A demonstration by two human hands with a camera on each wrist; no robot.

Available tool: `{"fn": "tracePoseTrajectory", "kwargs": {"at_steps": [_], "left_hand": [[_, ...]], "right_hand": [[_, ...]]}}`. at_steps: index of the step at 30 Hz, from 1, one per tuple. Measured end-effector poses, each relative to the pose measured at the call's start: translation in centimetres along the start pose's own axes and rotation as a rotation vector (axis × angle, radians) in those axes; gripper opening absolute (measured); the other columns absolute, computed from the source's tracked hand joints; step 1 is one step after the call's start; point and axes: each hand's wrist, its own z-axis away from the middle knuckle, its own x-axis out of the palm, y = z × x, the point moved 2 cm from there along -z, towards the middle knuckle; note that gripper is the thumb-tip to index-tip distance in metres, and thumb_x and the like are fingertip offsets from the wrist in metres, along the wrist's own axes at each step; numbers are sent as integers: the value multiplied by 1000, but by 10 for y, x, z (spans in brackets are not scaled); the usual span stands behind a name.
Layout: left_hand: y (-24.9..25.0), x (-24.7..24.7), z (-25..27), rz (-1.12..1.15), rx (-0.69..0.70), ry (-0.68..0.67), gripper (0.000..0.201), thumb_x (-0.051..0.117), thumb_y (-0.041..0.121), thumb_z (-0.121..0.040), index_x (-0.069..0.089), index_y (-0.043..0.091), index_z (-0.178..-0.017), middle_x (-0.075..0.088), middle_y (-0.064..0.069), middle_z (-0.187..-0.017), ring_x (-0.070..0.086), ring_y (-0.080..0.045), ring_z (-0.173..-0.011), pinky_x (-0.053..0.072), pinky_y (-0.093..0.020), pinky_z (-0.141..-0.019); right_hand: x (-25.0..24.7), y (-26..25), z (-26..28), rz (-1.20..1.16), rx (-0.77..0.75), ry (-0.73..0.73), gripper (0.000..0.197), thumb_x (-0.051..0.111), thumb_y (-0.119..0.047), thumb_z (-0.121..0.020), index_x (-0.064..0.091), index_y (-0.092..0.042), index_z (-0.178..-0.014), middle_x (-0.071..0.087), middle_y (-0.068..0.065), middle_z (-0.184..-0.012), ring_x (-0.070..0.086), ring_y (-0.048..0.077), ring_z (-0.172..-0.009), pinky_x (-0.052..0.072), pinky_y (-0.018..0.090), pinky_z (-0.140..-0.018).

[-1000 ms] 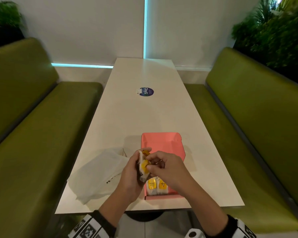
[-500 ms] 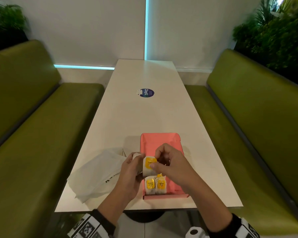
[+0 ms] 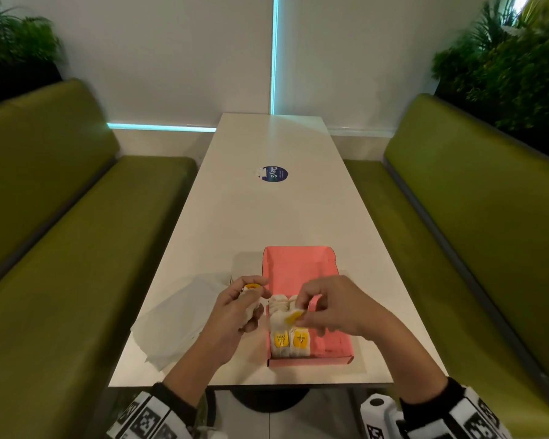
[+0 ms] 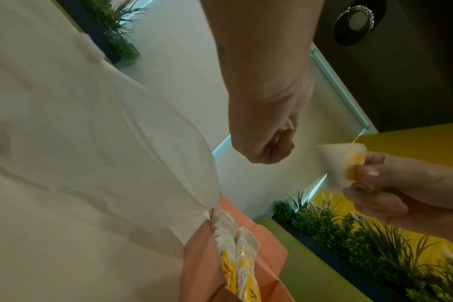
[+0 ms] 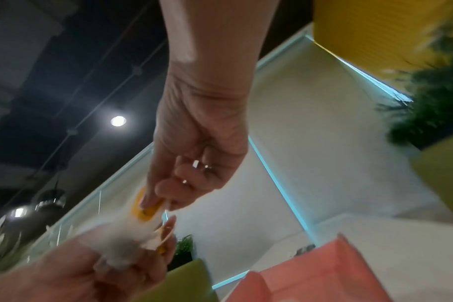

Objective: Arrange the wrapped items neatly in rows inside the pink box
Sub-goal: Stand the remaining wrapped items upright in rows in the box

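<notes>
So the pink box sits open near the front edge of the white tabletop, with two wrapped items lying side by side at its near left corner. Right hand pinches another wrapped item just above those. Left hand is curled round a few more beside the box, over a white bag

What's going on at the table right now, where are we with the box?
A person is packing white wrapped items with yellow labels into the pink box. Two items already lie side by side at its near end. The right hand pinches another item just above them, and the left hand grips more beside the box.
</notes>
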Motion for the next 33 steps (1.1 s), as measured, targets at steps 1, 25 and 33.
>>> {"fn": "tracePoseTrajectory", "kwargs": {"at_steps": [1, 25, 33], "left_hand": [[0, 0, 0, -10, 7, -3, 9, 53, 12, -92, 62, 8, -92, 60, -3, -78, 39, -12, -54, 27, -19, -41], [5, 12, 2, -434, 216, -17, 5, 67, 16, -85, 65, 17, -80, 58, 12, -55, 50, 1, -49, 43, -15, -50], [8, 16, 2, -359, 215, -52, 5, 69, 12, -82, 68, 14, -78, 58, 14, -51, 49, 1, -47, 40, -13, -47]], "right_hand": [[2, 1, 0, 5, 2, -12, 13, 76, -19, -77, 63, -19, -74, 64, -8, -76, 57, 6, -51, 47, 21, -54], [2, 7, -5, -192, 23, 207, 20, 66, -7, -84, 60, -24, -91, 57, -1, -76, 53, 10, -49, 51, 33, -63], [5, 6, -4, -181, -22, 213, 19, 65, -6, -84, 62, -25, -85, 59, -3, -74, 56, 12, -51, 47, 22, -54]]}}
